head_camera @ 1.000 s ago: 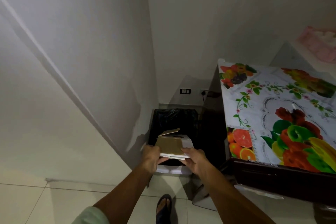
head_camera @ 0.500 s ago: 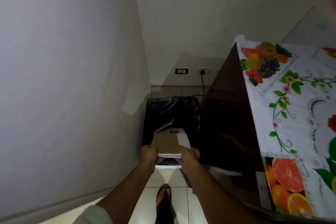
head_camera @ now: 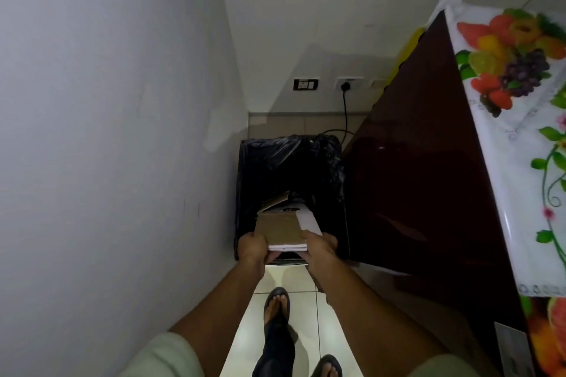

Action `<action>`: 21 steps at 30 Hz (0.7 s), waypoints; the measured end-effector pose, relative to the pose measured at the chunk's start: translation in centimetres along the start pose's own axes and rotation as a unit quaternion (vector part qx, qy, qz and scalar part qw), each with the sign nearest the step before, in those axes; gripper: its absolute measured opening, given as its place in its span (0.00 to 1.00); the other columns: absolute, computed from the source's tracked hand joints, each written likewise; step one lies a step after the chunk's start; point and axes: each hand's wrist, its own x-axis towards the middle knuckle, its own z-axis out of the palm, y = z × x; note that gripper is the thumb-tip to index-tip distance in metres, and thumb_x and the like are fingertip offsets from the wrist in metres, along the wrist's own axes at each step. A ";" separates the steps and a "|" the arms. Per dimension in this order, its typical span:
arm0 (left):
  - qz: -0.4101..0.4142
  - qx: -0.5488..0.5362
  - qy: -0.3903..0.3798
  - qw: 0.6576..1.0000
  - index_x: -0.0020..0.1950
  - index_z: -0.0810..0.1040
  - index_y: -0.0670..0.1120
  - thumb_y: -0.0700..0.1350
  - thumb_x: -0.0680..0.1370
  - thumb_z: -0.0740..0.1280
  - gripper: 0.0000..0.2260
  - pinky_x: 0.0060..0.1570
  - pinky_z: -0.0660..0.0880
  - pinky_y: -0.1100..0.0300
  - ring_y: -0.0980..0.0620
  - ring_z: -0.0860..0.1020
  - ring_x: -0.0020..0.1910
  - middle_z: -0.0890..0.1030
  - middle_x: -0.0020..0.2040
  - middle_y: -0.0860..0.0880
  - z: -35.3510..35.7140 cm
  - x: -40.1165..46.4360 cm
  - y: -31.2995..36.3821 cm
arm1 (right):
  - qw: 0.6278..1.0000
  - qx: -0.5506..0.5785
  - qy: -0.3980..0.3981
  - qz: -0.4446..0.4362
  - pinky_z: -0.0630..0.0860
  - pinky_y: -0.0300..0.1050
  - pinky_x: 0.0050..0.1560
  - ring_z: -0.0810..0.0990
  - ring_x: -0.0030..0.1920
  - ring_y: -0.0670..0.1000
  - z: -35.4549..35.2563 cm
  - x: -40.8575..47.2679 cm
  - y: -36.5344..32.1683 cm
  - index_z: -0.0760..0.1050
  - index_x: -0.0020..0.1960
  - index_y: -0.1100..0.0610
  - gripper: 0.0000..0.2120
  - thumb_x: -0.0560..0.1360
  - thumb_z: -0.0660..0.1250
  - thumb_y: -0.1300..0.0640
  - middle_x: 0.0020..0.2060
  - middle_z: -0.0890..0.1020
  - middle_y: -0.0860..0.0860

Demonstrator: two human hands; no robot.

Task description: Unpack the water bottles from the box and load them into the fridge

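Two hands, left hand [head_camera: 253,247] and right hand [head_camera: 318,246], each grip clamped on flattened box [head_camera: 280,227], over bin [head_camera: 291,162].

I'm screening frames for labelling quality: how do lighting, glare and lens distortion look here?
Head view: dim overall; the black-lined bin is nearly featureless shadow, the fridge side shows only a faint highlight. Floor tiles glare brightly. Wide-angle bending curves the walls. Both hands and the flattened box are readable, slightly soft.

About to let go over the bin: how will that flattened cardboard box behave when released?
The flattened box, gripped by the left hand and right hand, looks thin, so probably light. Its loose flap could snag the black bin liner.
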 end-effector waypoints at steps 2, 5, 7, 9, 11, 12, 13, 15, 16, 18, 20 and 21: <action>-0.012 -0.007 -0.016 1.000 0.52 0.77 0.39 0.34 0.81 0.58 0.08 0.26 0.79 0.58 0.41 0.82 0.44 0.81 0.47 0.39 0.3 0.6 0.6 | 1.000 -0.006 -0.012 -0.006 0.82 0.55 0.43 0.81 0.45 0.60 0.4 0.6 -0.6 0.70 0.67 0.66 0.23 0.74 0.72 0.69 0.59 0.78 0.65; -0.011 -0.007 -0.026 1.000 0.55 0.77 0.39 0.33 0.80 0.57 0.10 0.27 0.80 0.57 0.41 0.82 0.46 0.81 0.49 0.39 1.0 1.7 1.6 | 0.999 -0.015 -0.029 -0.020 0.81 0.48 0.33 0.81 0.42 0.58 0.9 1.3 -1.7 0.70 0.67 0.66 0.22 0.75 0.72 0.68 0.57 0.79 0.64; 0.006 0.003 -0.027 1.000 0.58 0.76 0.39 0.33 0.80 0.56 0.12 0.31 0.80 0.55 0.40 0.82 0.50 0.81 0.53 0.38 1.6 2.2 1.9 | 0.999 -0.012 -0.038 -0.025 0.81 0.46 0.32 0.82 0.43 0.57 1.2 2.1 -2.0 0.70 0.68 0.65 0.24 0.75 0.72 0.67 0.57 0.80 0.63; 0.025 0.029 -0.029 0.999 0.61 0.74 0.40 0.32 0.80 0.55 0.14 0.32 0.80 0.56 0.40 0.81 0.53 0.80 0.56 0.38 2.0 2.6 1.9 | 0.998 0.000 -0.053 -0.018 0.84 0.50 0.42 0.82 0.49 0.59 1.2 2.7 -2.0 0.67 0.72 0.63 0.27 0.76 0.72 0.66 0.62 0.78 0.63; 0.033 0.092 -0.017 0.995 0.66 0.71 0.41 0.33 0.80 0.55 0.16 0.33 0.79 0.58 0.43 0.79 0.52 0.78 0.58 0.41 1.9 2.8 1.3 | 0.999 0.001 -0.053 0.005 0.80 0.54 0.59 0.79 0.58 0.60 0.6 3.3 -1.3 0.61 0.78 0.58 0.33 0.77 0.71 0.65 0.69 0.73 0.61; 0.033 0.120 -0.010 0.992 0.70 0.69 0.41 0.33 0.80 0.56 0.18 0.35 0.77 0.59 0.44 0.77 0.51 0.76 0.59 0.42 1.7 2.8 0.9 | 0.999 -0.001 -0.047 0.015 0.77 0.53 0.63 0.77 0.61 0.59 0.3 3.6 -0.8 0.58 0.79 0.56 0.35 0.77 0.71 0.65 0.72 0.70 0.60; 0.031 0.135 -0.006 0.990 0.72 0.67 0.41 0.34 0.81 0.57 0.19 0.36 0.76 0.59 0.45 0.76 0.49 0.76 0.59 0.42 1.5 2.6 0.5 | 0.999 -0.007 -0.041 0.023 0.77 0.52 0.64 0.75 0.63 0.58 0.0 3.5 -0.3 0.58 0.79 0.56 0.35 0.77 0.70 0.66 0.72 0.69 0.59; 0.031 0.143 -0.006 0.989 0.73 0.67 0.40 0.37 0.82 0.59 0.19 0.36 0.74 0.59 0.48 0.75 0.44 0.77 0.51 0.45 1.0 2.1 -0.3 | 0.999 -0.020 -0.036 0.028 0.78 0.49 0.61 0.76 0.61 0.57 -0.2 3.2 0.6 0.63 0.77 0.58 0.30 0.78 0.69 0.67 0.68 0.73 0.58; 0.036 0.148 -0.012 0.988 0.72 0.68 0.40 0.38 0.82 0.60 0.17 0.37 0.75 0.58 0.49 0.75 0.41 0.76 0.46 0.47 0.8 1.9 -0.6 | 0.998 -0.026 -0.041 0.028 0.80 0.49 0.59 0.78 0.59 0.57 -0.2 3.2 1.0 0.66 0.75 0.58 0.27 0.79 0.68 0.67 0.62 0.76 0.58; 0.037 0.153 -0.019 0.987 0.68 0.71 0.44 0.40 0.82 0.61 0.14 0.38 0.76 0.58 0.50 0.76 0.40 0.76 0.43 0.48 0.3 0.7 -0.9 | 0.997 -0.034 -0.056 0.036 0.81 0.49 0.57 0.81 0.59 0.59 -0.2 2.0 1.1 0.67 0.73 0.58 0.24 0.79 0.67 0.66 0.53 0.78 0.57; 0.040 0.151 -0.024 0.987 0.63 0.72 0.47 0.40 0.82 0.60 0.10 0.40 0.77 0.59 0.50 0.77 0.42 0.77 0.45 0.47 -0.2 -0.4 -1.3 | 0.996 -0.036 -0.078 0.040 0.80 0.50 0.58 0.79 0.63 0.62 -0.1 1.1 1.3 0.67 0.73 0.59 0.23 0.80 0.66 0.65 0.57 0.78 0.60; 0.041 0.160 -0.025 0.986 0.61 0.73 0.47 0.39 0.82 0.60 0.09 0.41 0.77 0.58 0.49 0.77 0.43 0.78 0.46 0.46 -0.2 -0.7 -1.4 | 0.994 -0.049 -0.091 0.041 0.79 0.51 0.59 0.79 0.64 0.62 -0.1 0.4 1.4 0.67 0.73 0.59 0.22 0.81 0.66 0.65 0.58 0.78 0.61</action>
